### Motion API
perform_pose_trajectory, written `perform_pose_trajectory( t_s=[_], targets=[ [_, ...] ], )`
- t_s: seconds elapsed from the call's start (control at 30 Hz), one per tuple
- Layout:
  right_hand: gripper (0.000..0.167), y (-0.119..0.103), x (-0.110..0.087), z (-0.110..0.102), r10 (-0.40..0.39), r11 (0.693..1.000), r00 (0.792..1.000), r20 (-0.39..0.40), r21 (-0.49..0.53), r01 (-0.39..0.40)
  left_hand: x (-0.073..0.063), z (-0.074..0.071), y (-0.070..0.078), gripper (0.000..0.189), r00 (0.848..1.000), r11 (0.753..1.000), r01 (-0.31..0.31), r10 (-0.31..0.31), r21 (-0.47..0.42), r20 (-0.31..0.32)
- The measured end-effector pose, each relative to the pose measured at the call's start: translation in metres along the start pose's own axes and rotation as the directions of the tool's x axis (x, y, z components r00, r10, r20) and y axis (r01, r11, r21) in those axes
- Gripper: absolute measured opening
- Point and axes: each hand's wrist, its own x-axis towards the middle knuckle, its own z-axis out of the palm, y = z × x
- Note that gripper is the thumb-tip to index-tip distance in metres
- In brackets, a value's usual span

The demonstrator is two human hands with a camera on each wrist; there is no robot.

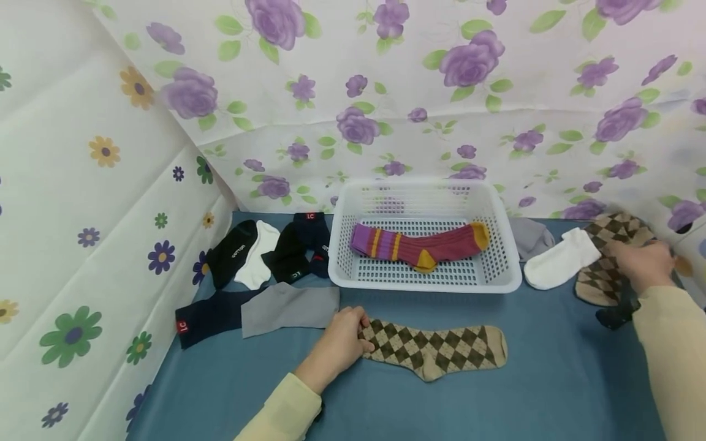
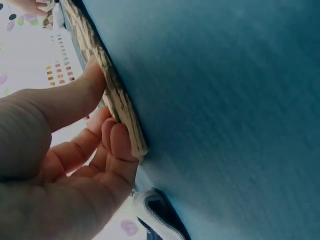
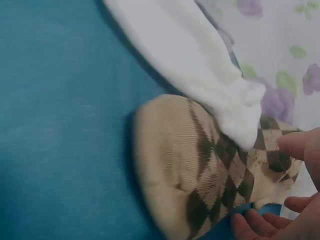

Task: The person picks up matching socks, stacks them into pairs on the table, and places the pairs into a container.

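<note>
A tan and brown argyle sock (image 1: 436, 346) lies flat on the blue cloth in front of the basket. My left hand (image 1: 343, 343) pinches its cuff end; in the left wrist view the thumb (image 2: 92, 82) lies on one face and curled fingers meet the edge. At the far right, my right hand (image 1: 645, 263) grips a matching argyle sock (image 1: 598, 278). In the right wrist view that sock (image 3: 175, 165) is slightly blurred at the toe, and the hand is partly cut off. A white sock (image 1: 559, 260) overlaps it.
A white plastic basket (image 1: 344, 266) holds a purple and maroon sock (image 1: 405, 245). Right of it lies a grey sock (image 1: 531, 237). To the left are several black and white socks, a navy sock (image 1: 212, 315) and another grey sock (image 1: 289, 308). Flowered sheets (image 1: 309, 141) wall the back and left.
</note>
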Motion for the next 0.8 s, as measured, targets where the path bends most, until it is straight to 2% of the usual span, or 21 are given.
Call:
perform_pose_trajectory(
  t_s=[0.13,0.27,0.4,0.53,0.6,0.67,0.73,0.8],
  targets=[
    [0.093,-0.004,0.014,-0.001,0.028,0.999,0.999,-0.044,0.019,-0.028,-0.004,0.0,-0.002,0.032,0.997,0.998,0.03,-0.027,0.052,-0.071],
    [0.1,0.003,0.025,-0.009,0.047,0.999,0.999,-0.012,0.027,-0.047,-0.009,-0.001,-0.002,0.038,0.988,0.994,0.078,-0.067,0.077,-0.141],
    [0.109,0.006,0.034,-0.011,0.067,0.995,0.997,0.037,0.068,-0.069,-0.011,-0.003,-0.002,0.035,0.985,0.994,0.087,-0.076,0.064,-0.156],
    [0.108,0.005,0.04,-0.008,0.061,0.995,0.996,0.07,0.077,-0.067,-0.011,-0.005,-0.003,0.033,0.985,0.995,0.084,-0.073,0.061,-0.157],
    [0.093,0.005,0.045,-0.004,0.066,0.994,0.996,0.062,0.082,-0.071,-0.01,-0.006,-0.003,0.032,0.984,0.994,0.091,-0.08,0.066,-0.157],
    [0.065,0.007,0.048,-0.002,0.071,0.992,0.997,0.033,0.107,-0.074,-0.01,-0.006,-0.003,0.033,0.984,0.993,0.094,-0.082,0.076,-0.159],
    [0.031,0.009,0.048,-0.003,0.063,0.989,0.998,0.002,0.136,-0.062,-0.011,-0.006,-0.003,0.033,0.984,0.992,0.093,-0.079,0.084,-0.16],
    [0.02,0.009,0.044,-0.004,0.042,0.987,0.998,-0.037,0.155,-0.036,-0.011,-0.005,-0.003,0.034,0.984,0.992,0.098,-0.085,0.08,-0.155]
  ],
)
